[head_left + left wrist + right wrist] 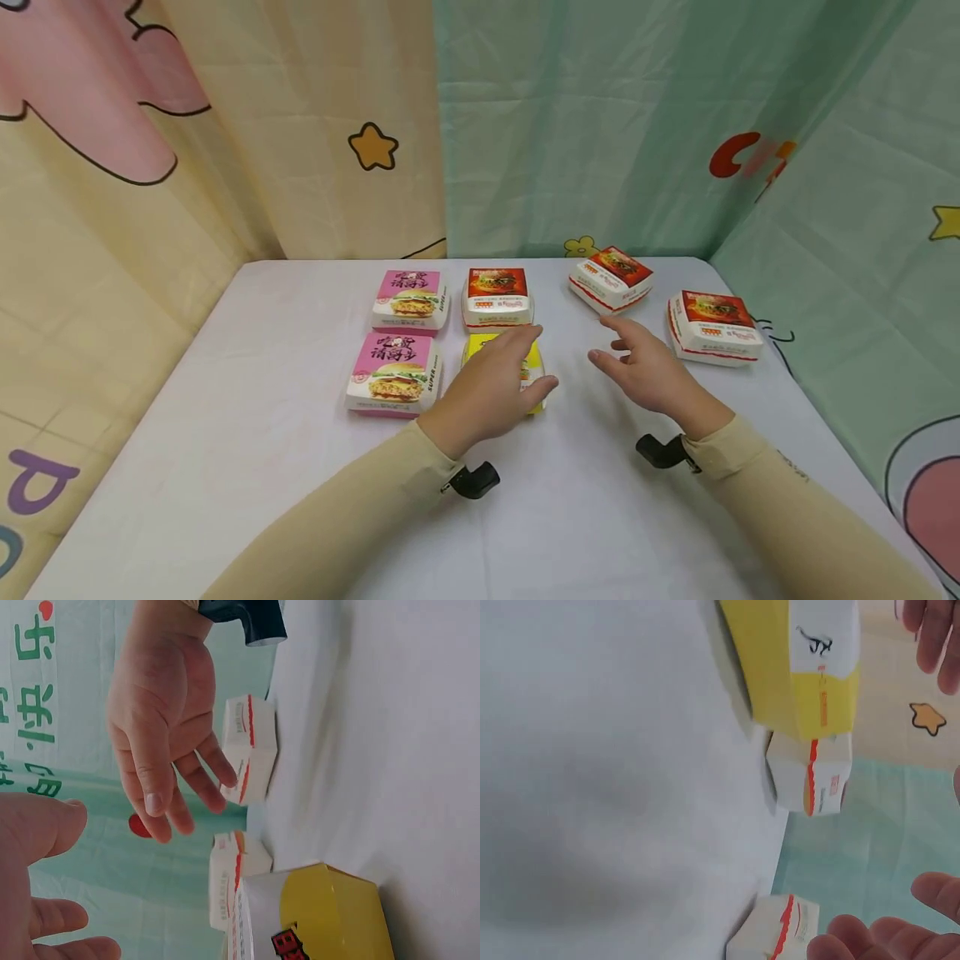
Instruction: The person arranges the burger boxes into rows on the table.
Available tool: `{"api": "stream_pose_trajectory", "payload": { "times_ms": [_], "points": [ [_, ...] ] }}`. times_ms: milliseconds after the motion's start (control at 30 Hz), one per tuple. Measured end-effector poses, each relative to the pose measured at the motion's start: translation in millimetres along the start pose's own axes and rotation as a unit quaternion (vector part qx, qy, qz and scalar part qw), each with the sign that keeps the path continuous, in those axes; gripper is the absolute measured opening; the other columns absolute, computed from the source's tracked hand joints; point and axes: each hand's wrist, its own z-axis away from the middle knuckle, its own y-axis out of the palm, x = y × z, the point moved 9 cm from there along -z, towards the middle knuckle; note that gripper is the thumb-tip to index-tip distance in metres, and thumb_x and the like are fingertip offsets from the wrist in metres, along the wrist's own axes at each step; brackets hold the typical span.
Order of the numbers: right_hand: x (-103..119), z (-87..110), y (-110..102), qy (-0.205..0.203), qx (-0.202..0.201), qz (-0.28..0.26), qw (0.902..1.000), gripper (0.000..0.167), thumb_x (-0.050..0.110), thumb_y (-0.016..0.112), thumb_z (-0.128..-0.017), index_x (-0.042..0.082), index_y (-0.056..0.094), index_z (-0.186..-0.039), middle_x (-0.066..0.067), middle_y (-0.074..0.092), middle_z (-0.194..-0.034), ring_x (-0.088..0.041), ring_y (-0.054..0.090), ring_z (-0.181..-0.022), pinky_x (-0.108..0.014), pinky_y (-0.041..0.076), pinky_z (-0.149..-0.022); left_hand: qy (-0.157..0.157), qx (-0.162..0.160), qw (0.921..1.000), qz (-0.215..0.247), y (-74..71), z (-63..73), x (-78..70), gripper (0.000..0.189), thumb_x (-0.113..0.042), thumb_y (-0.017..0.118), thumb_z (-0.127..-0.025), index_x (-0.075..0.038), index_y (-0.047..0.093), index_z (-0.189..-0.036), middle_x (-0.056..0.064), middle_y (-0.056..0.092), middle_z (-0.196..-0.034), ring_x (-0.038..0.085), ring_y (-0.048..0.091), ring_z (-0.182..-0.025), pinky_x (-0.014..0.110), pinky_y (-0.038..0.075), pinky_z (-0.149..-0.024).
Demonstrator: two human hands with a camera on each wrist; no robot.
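My left hand (483, 392) hovers over a yellow burger box (535, 363) and hides much of it in the head view. Its fingers are extended, thumb apart, and hold nothing. The left wrist view shows the yellow box's side (349, 915) below that hand. To the right, my right hand (652, 367) is in the air with loosely bent fingers and nothing in its grasp. It is nearest to two red-topped burger boxes: an angled one (611, 279) at the back and another (714, 328) at the right. In the right wrist view, fingertips (900, 941) show at the lower right.
Two pink burger boxes (409, 300) stand one before the other left of the yellow one. Behind the yellow box is another red-topped box (497, 297). All rest on a white-covered table (247, 392), with printed curtains (562, 125) around its back and sides.
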Motion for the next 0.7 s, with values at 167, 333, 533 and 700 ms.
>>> {"api": "stream_pose_trajectory", "payload": {
  "times_ms": [167,333,533,700],
  "points": [
    [-20,-0.7,-18,0.018,-0.027,0.042,0.9986,0.073,0.042,0.062,-0.105,0.008,0.035,-0.163,-0.023,0.036,-0.167,-0.048,0.053,-0.139,-0.066,0.052,-0.105,0.013,0.016,0.9997,-0.011,9.5,-13.9,-16.2,0.075,-0.048,0.069,-0.100,-0.017,0.039,-0.163,0.002,0.044,-0.166,0.021,0.042,-0.154,0.045,0.044,-0.121],
    [-39,-3.9,-30,0.043,-0.034,0.053,0.9971,0.077,0.045,0.062,-0.105,0.003,0.033,-0.163,-0.028,0.034,-0.166,-0.051,0.050,-0.139,-0.067,0.051,-0.104,0.017,0.024,0.9993,-0.021,18.9,-26.5,-25.1,0.075,-0.048,0.069,-0.100,-0.018,0.040,-0.163,0.001,0.046,-0.165,0.020,0.044,-0.152,0.043,0.046,-0.119],
    [-53,-12.8,-39,0.065,-0.038,0.054,0.9957,0.082,0.048,0.064,-0.103,0.002,0.031,-0.163,-0.030,0.034,-0.165,-0.053,0.048,-0.140,-0.067,0.051,-0.104,0.029,0.028,0.9985,-0.038,23.6,-42.7,-40.0,0.075,-0.051,0.066,-0.101,-0.015,0.040,-0.162,0.001,0.048,-0.163,0.018,0.047,-0.151,0.040,0.044,-0.121],
    [-58,-26.5,-43,0.070,-0.049,0.054,0.9949,0.084,0.048,0.065,-0.102,0.000,0.031,-0.163,-0.029,0.035,-0.165,-0.053,0.049,-0.140,-0.066,0.051,-0.105,0.010,0.039,0.9986,-0.035,23.7,-59.6,-49.7,0.077,-0.053,0.064,-0.102,-0.016,0.038,-0.163,0.001,0.049,-0.163,0.019,0.048,-0.149,0.040,0.045,-0.121]
  ]
}}
